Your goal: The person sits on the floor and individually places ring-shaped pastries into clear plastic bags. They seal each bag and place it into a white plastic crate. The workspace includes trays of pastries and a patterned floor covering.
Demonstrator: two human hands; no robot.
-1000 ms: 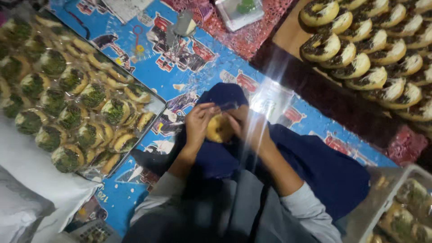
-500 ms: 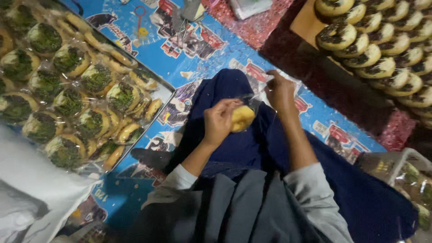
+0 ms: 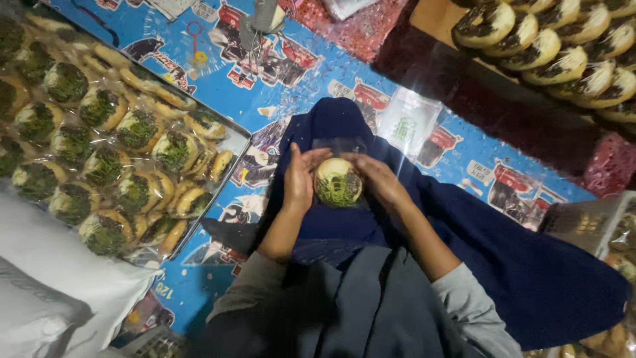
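Bun [image 3: 338, 182] pale yellow with dark green topping, in clear wrap; lap cloth [image 3: 503, 265] plain navy; sleeves [image 3: 464, 305] grey; floor mat [image 3: 291, 79] bright blue, printed with red-and-white cartoon figures; tray buns [image 3: 99, 139] tan with green centres under clear film; upper-right buns [image 3: 550, 46] cream with dark brown topping; cloth [image 3: 371, 30] beside them red, speckled.

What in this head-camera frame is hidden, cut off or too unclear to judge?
- Round pastry: underside hidden by left hand and right hand.
- Clear wrapper: glare hides whether it is sealed.
- Tray: cut off at the left edge.
- Board of dark-topped pastries: cut off at the top right.
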